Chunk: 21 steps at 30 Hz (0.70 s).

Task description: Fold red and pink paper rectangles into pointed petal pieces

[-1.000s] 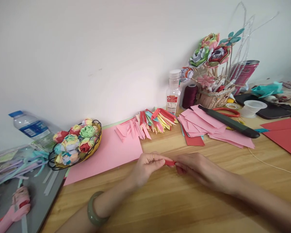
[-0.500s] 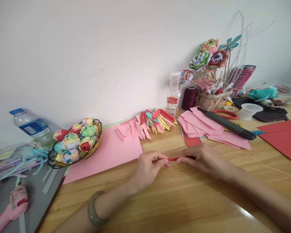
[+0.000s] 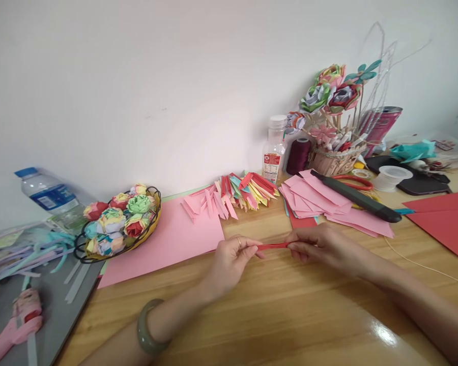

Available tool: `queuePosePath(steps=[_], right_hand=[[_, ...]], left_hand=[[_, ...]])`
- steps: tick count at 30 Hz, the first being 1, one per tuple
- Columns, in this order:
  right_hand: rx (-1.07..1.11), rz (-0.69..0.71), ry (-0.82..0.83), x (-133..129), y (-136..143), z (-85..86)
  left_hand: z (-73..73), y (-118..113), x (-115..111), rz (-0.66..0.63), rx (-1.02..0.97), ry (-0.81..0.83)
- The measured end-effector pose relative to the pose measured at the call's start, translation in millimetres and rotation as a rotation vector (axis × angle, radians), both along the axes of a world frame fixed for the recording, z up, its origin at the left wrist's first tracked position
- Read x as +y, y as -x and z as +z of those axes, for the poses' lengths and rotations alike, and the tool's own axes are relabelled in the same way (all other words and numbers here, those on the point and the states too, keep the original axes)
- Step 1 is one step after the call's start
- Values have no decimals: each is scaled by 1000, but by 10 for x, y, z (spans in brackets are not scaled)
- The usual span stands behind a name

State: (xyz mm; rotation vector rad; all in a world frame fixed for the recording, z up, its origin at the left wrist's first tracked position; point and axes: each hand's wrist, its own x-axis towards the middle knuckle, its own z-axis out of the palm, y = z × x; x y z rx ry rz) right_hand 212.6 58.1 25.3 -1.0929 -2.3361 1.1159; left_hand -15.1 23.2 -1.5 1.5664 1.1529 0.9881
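Observation:
A narrow folded strip of red paper [image 3: 274, 246] stretches level between my two hands, just above the wooden table. My left hand [image 3: 233, 256], with a ring on one finger, pinches its left end between thumb and fingers. At the other end my right hand [image 3: 320, 247] is closed on the strip, thumb towards me. Behind the hands lie a pile of folded paper pieces [image 3: 248, 190] in pink, red, blue and yellow, and a stack of pink paper rectangles [image 3: 309, 195]. A large pink sheet [image 3: 175, 236] is left of my left hand.
A dark green utility knife [image 3: 356, 198] rests on the pink stack. A basket of paper flowers [image 3: 152, 231] and a water bottle [image 3: 49, 195] are at the left. Along the wall stand a clear bottle [image 3: 274, 152], a thread spool [image 3: 298, 156] and a flower pot [image 3: 336, 158].
My right hand has slid slightly right and its fingertips now grip the strip's end, so more of the red paper shows between the hands. My left hand has barely moved.

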Motion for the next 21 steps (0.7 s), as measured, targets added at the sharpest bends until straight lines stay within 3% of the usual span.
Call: queuePosePath(steps=[4, 11, 13, 16, 18, 21], right_hand=[[-3, -59, 29, -8, -8, 42], [79, -101, 95, 54, -93, 97], [116, -194, 49, 114, -134, 87], [181, -453, -77, 236, -187, 83], [163, -590, -170, 334, -188, 94], [72, -651, -267, 497, -108, 108]], left_hand=[[47, -18, 3, 97, -89, 114], [104, -32, 21, 94, -294, 172], [124, -31, 48, 202, -399, 185], [256, -59, 20, 312, -481, 171], [414, -93, -90, 172, -478, 218], [667, -89, -379, -225, -389, 356]])
